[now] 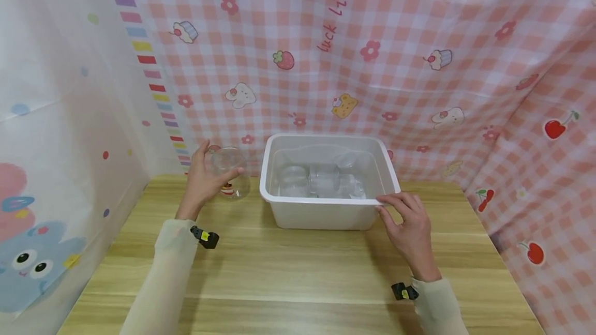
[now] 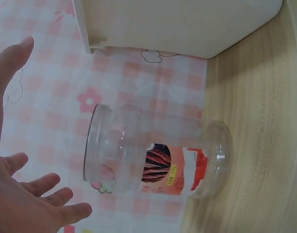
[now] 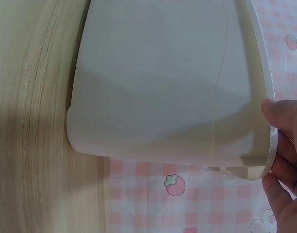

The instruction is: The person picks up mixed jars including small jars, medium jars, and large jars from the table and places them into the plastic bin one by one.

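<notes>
A clear plastic jar [image 1: 239,186] with a torn red and orange label [image 2: 173,170] stands upright on the table, left of a white plastic bin [image 1: 321,215]. My left hand [image 1: 203,182] is spread beside the jar's mouth, thumb and fingers apart; in the left wrist view a gap shows between the fingers [image 2: 46,182] and the jar. At the bin's near right corner, my right hand [image 1: 410,226] pinches the rim [image 3: 271,109], thumb on one side and fingers on the other. Several clear plastic containers [image 1: 324,179] lie inside the bin; their exact shapes are hard to make out.
Wood-grain table [image 1: 288,278] extends in front of the bin. A pink checked cloth [image 1: 326,81] hangs right behind the bin and jar, and more printed cloth [image 1: 56,92] closes off the left side. Each wrist carries a small black camera [image 1: 205,237].
</notes>
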The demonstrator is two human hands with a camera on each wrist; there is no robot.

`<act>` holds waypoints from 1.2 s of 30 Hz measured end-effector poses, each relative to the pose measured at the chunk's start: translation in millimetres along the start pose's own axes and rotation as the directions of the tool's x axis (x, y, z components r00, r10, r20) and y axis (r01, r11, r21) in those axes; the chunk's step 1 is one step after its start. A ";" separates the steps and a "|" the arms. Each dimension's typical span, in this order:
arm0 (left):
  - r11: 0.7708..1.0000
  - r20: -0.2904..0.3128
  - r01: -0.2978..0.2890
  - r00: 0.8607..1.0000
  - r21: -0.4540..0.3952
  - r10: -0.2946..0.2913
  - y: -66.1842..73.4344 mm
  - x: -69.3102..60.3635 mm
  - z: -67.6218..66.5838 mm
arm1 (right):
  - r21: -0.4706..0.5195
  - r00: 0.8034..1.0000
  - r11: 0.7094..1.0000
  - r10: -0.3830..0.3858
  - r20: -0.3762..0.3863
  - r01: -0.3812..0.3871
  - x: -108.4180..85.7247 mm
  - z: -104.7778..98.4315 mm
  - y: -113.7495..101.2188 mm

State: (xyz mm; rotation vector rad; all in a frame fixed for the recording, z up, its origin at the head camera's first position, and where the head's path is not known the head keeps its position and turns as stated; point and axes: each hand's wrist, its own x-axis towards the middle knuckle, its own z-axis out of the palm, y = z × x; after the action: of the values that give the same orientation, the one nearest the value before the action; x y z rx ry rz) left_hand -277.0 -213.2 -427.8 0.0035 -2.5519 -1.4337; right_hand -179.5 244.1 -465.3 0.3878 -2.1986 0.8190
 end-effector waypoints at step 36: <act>0.966 0.141 0.233 0.966 -0.113 -0.217 -57.5 23.8 18.5 | -0.008 1.000 1.000 -0.007 0.003 0.007 0.4 1.0 0.2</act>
State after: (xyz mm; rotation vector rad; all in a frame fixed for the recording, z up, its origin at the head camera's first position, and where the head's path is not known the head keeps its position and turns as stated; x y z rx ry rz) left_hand -309.6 -230.4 -481.3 0.1945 -2.6251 -1.7331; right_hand -180.4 243.5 -465.6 0.3933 -2.2018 0.8057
